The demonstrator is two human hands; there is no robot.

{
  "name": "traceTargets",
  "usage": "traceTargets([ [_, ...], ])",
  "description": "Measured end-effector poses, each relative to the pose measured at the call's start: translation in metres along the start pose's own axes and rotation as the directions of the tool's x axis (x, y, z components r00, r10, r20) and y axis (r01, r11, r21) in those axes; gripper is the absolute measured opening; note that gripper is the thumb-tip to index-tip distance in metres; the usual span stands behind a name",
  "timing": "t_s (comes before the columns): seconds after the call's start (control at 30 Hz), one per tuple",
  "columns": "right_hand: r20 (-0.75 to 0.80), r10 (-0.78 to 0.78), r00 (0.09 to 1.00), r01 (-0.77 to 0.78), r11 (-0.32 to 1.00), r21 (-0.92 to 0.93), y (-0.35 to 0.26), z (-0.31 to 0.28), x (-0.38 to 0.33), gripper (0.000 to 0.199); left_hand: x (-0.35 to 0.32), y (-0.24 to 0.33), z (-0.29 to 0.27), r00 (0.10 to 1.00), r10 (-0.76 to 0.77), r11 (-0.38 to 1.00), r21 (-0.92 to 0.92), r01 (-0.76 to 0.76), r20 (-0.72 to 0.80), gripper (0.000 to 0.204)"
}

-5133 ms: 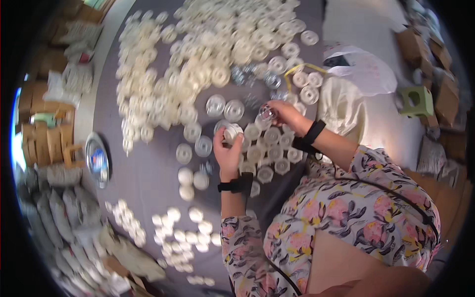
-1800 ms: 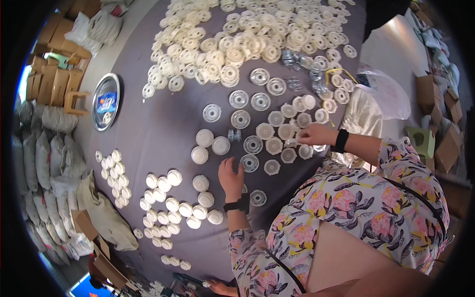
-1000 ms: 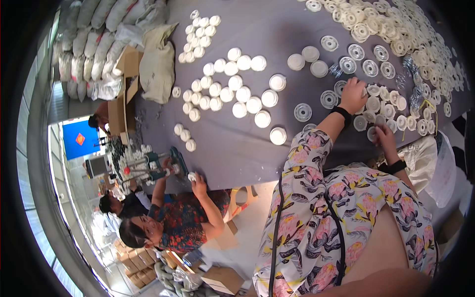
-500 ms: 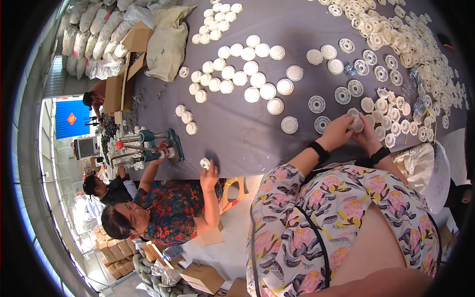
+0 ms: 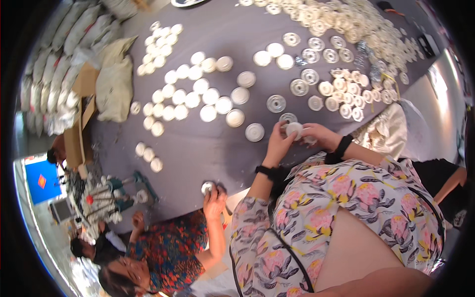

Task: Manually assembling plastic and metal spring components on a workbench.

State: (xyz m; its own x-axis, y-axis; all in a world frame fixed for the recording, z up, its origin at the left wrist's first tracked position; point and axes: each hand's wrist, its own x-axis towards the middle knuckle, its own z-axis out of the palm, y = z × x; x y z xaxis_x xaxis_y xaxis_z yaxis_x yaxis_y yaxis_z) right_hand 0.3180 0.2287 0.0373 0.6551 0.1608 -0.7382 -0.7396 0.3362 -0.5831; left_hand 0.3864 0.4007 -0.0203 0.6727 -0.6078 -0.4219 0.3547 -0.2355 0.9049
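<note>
From here I see the person's left hand [image 5: 280,144] with its fingers clamped on a white round piece [image 5: 294,129], held up over the near edge of the grey desk [image 5: 188,148]. The right hand [image 5: 320,136] meets it from the other side, fingers bent close to the piece; whether they grip it I can't tell. Just beyond lie clear discs [image 5: 299,87], with white caps [image 5: 224,105] spread to the left and a heap of pale rings [image 5: 346,22] farther off. Nearby, a co-worker's hand [image 5: 214,202] holds a small part [image 5: 207,187].
</note>
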Motion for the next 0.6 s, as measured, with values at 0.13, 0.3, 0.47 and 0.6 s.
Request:
traceTargets([
  [0.13,-0.004,0.032,0.999,-0.032,0.999,0.014,0.012,-0.002,0.013,0.027,-0.023,0.012,0.003,0.979,0.197,0.976,0.085,-0.201,0.052,0.062],
  [0.3,0.0,0.071,0.997,-0.071,0.995,-0.071,0.005,0.008,0.01,0.025,-0.027,0.009,-0.017,0.981,0.108,0.983,0.162,-0.081,-0.161,0.057],
  [0.47,-0.061,0.065,0.996,-0.065,0.998,0.014,0.015,-0.01,0.011,0.026,0.012,0.012,-0.03,0.902,0.341,0.836,0.523,-0.164,-0.263,0.055],
  [0.6,-0.133,0.053,0.99,-0.036,0.991,0.131,0.021,-0.031,0.0,0.027,0.059,0.033,-0.02,0.84,0.51,0.658,0.713,-0.242,-0.186,0.055],
])
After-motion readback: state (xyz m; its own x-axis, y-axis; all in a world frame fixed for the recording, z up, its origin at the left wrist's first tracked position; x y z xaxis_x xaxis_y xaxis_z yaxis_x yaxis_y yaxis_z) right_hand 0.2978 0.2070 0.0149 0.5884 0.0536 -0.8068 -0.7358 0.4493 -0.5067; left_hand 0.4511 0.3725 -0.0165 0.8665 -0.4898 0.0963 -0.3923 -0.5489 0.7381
